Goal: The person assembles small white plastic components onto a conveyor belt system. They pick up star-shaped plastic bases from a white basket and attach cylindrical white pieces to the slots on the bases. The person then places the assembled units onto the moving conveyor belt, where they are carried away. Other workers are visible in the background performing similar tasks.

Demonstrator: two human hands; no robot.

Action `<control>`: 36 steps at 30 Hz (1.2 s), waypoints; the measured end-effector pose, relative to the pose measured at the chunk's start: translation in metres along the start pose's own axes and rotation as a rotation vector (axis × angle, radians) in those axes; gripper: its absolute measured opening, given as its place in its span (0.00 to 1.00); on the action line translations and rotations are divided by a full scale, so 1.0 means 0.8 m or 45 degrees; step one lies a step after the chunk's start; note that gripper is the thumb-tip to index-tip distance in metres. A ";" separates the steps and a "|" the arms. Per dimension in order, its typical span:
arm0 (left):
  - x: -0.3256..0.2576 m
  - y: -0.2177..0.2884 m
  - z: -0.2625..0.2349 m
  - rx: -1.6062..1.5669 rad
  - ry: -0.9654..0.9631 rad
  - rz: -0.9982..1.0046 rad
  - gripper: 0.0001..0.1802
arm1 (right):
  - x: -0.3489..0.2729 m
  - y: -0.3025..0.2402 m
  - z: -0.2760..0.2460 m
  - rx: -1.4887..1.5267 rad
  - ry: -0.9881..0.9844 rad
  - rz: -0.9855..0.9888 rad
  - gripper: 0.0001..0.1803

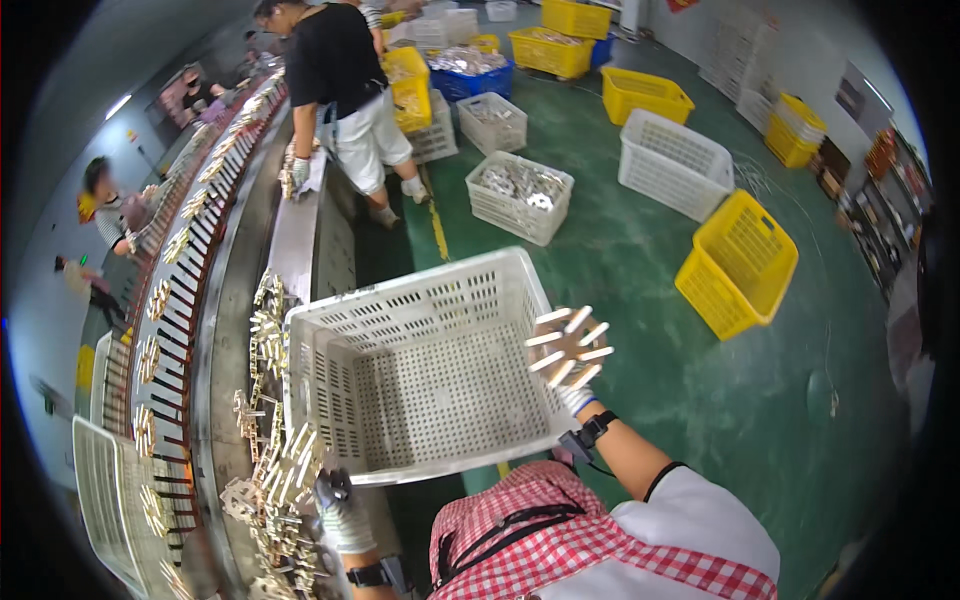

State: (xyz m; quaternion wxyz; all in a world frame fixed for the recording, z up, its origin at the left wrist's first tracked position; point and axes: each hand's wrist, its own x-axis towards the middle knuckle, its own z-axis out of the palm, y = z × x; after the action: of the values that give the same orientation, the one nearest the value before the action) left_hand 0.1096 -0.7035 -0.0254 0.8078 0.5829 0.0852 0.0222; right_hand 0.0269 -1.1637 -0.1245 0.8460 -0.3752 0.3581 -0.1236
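Observation:
My right hand, in a pale glove, is closed at the edge of a round brownish piece with several white bars fanning out. It holds this piece beside the right rim of a large white plastic crate. My left hand, gloved with dark fingertips, is curled near the crate's near left corner. A similar barred piece lies against its fingertips, and its grip is partly hidden. Beneath and beside that hand is a pile of small shiny metal parts. The crate's perforated bottom is visible.
Left of the pile runs a conveyor with rods carrying barred pieces. A person in a black shirt works at the bench ahead. White crates, one with metal parts, and a yellow crate stand on the green floor.

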 end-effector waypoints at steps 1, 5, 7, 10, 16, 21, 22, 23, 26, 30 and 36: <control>-0.014 -0.003 0.003 -0.195 0.105 -0.094 0.22 | 0.035 -0.021 -0.040 -0.030 0.070 0.048 0.27; -0.072 -0.026 0.036 -0.368 0.325 -0.158 0.20 | 0.116 -0.055 -0.119 -0.070 0.134 0.284 0.28; -0.113 -0.021 0.063 -0.385 0.372 -0.148 0.17 | 0.115 -0.063 -0.109 -0.040 0.037 0.294 0.22; -0.149 -0.035 0.087 0.901 0.233 0.413 0.12 | 0.142 -0.057 -0.099 0.096 -0.074 0.474 0.23; -0.140 -0.023 0.117 -0.490 0.439 -0.033 0.10 | 0.140 -0.048 -0.067 -0.117 -0.056 0.352 0.15; -0.123 -0.083 0.080 -0.537 0.339 -0.072 0.14 | 0.147 -0.108 -0.187 -0.133 -0.213 0.167 0.22; -0.123 -0.089 0.084 -0.551 0.310 -0.065 0.14 | 0.153 -0.139 -0.235 -0.175 -0.192 0.144 0.21; -0.123 -0.094 0.084 -0.555 0.280 -0.065 0.15 | 0.142 -0.164 -0.271 -0.212 -0.163 0.126 0.21; -0.124 -0.098 0.093 -0.514 0.287 -0.124 0.17 | 0.050 -0.244 -0.314 -0.223 0.177 0.078 0.22; -0.106 -0.110 0.110 -0.481 0.174 -0.212 0.17 | -0.064 -0.300 -0.422 -0.199 0.474 -0.122 0.24; -0.066 -0.132 0.203 -0.479 -0.093 -0.349 0.15 | -0.185 -0.353 -0.466 -0.105 0.617 -0.419 0.26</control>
State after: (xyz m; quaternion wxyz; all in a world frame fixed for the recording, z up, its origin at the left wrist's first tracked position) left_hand 0.0778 -0.8966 -0.0693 0.9002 0.4054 0.1285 -0.0935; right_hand -0.3227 -1.4906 -0.0166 0.6885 -0.4219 0.4887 -0.3304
